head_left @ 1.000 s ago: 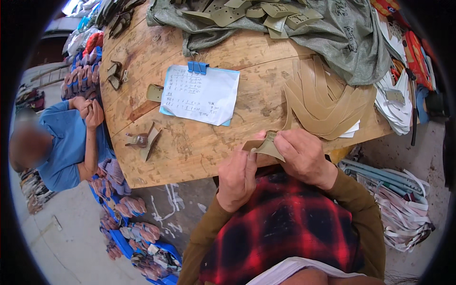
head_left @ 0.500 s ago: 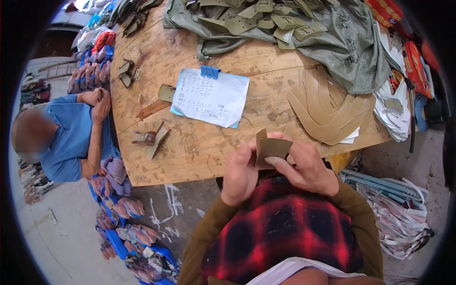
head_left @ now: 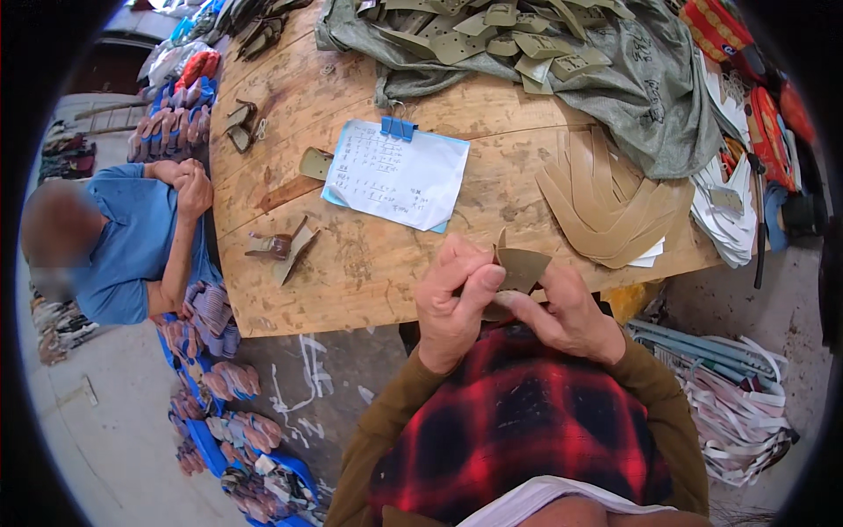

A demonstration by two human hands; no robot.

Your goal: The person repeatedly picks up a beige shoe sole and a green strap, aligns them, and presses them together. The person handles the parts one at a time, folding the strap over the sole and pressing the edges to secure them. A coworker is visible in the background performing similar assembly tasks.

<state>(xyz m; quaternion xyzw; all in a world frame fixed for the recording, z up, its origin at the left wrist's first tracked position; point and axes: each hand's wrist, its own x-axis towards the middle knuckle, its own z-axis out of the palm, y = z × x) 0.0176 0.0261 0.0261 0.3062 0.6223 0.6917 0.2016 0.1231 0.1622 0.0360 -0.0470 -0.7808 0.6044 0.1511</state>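
Note:
Just over the table's near edge, both hands hold a curved olive-tan leather-like piece (head_left: pixel 525 266). My left hand (head_left: pixel 450 303) pinches its left side between thumb and bent fingers, where a narrow edge stands up. From the other side, my right hand (head_left: pixel 571 318) grips the lower part, with the thumb across the front and the fingers mostly hidden behind. Beyond my hands lies a written sheet on a blue board with a blue binder clip (head_left: pixel 399 129). Left of it on the wooden table (head_left: pixel 369 272) are a brown strapped shoe part (head_left: pixel 270 247) and a tan piece leaning by it (head_left: pixel 301 249).
A grey-green woven sack (head_left: pixel 667 114) with a heap of olive cut pieces (head_left: pixel 518 35) covers the far side. Curved tan strips (head_left: pixel 606 220) lie at the right. A person in a blue shirt (head_left: pixel 140 233) works at the left edge. White straps (head_left: pixel 729 430) hang lower right.
My left hand has closed from a looser hold into a pinch on the piece's left side, with its thumb now in front. The view has shifted slightly.

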